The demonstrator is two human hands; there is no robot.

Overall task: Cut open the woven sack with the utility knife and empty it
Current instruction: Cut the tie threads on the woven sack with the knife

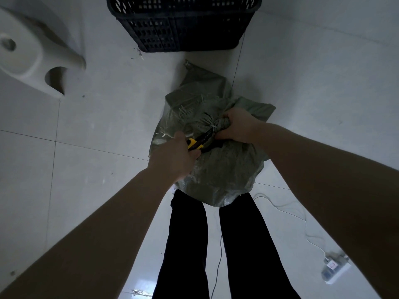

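A grey-green woven sack (222,169) stands full on the tiled floor in front of my legs, its top gathered into a tied neck. My right hand (236,126) is closed around that bunched neck. My left hand (174,156) grips a yellow and black utility knife (199,141), whose tip points up and right toward the neck, close to my right hand. The blade itself is too dark to make out. Loose pale fibres stick out of the sack's upper left side.
A black perforated plastic crate (183,24) stands on the floor just beyond the sack. A white plastic stool (32,52) is at the upper left. A white cable (287,210) runs to a power strip (334,268) at the lower right. My black trouser legs are below.
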